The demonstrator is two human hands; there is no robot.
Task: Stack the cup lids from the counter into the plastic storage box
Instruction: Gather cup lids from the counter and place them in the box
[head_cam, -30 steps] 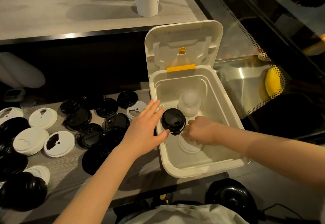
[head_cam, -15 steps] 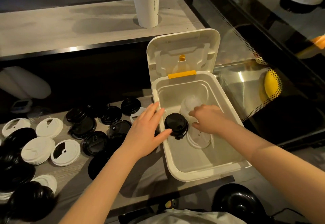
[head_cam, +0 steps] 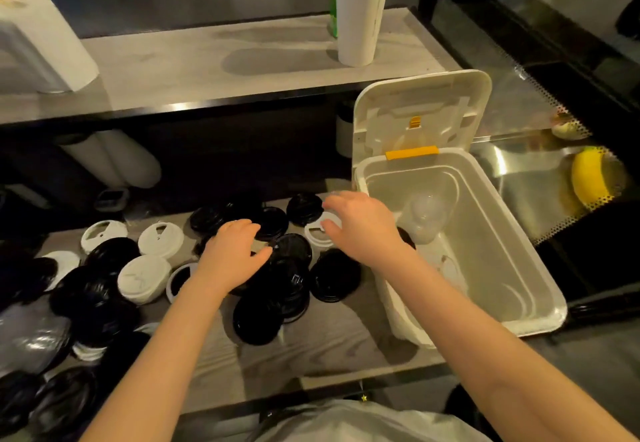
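Note:
Several black lids [head_cam: 332, 278] and white lids [head_cam: 144, 278] lie scattered on the wooden counter [head_cam: 311, 348]. The white plastic storage box [head_cam: 540, 317] stands open at the right, its hinged lid [head_cam: 422, 112] upright; inside are a clear dome lid [head_cam: 424, 216], a black lid [head_cam: 406, 236] mostly hidden by my wrist, and a clear flat lid [head_cam: 453, 271]. My left hand [head_cam: 232, 254] hovers over the black lids, fingers spread, holding nothing. My right hand [head_cam: 360, 223] is outside the box over a white ring lid [head_cam: 320, 232], fingers loosely spread.
A tall white cup stack [head_cam: 360, 11] stands on the upper shelf [head_cam: 207, 67]. More cup sleeves [head_cam: 114, 161] lie under the shelf. A glass display case with a yellow object [head_cam: 588, 178] is right of the box. A clear plastic bag [head_cam: 31, 337] sits at left.
Both hands left the box and moved left over the lids on the counter. The black lid my left hand held at the box rim now lies inside. The camera tilted and shifted left.

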